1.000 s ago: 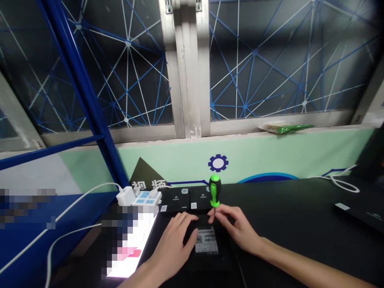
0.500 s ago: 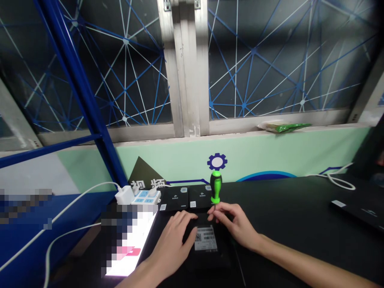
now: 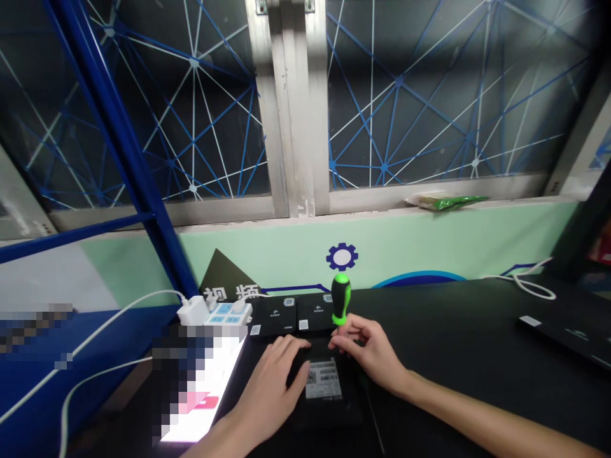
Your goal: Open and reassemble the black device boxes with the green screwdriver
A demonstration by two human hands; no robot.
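Observation:
A black box-like device [image 3: 329, 415] with a white printed label [image 3: 324, 380] lies in front of me. My left hand [image 3: 273, 381] rests along its left side, fingers spread and thumb at the label's edge. Above the device's far end stands a screwdriver [image 3: 340, 300] with a green-and-black handle, nearly upright. My right hand [image 3: 375, 353] pinches its shaft just below the handle between thumb and fingers. The screwdriver's tip is hidden by the fingers and the dark surface.
Two flat black boxes [image 3: 273, 317] lie behind the device. On the left are a bright screen [image 3: 200, 381], a white power strip [image 3: 228, 313] with plugs, and white cables [image 3: 119, 304]. Another black box [image 3: 568, 337] lies far right on the black table [image 3: 443, 343]; a window wall rises behind.
The whole view has shifted slightly. The screwdriver's handle has turned a little in place, and my right fingers have shifted on its shaft. My left hand stays put on the device.

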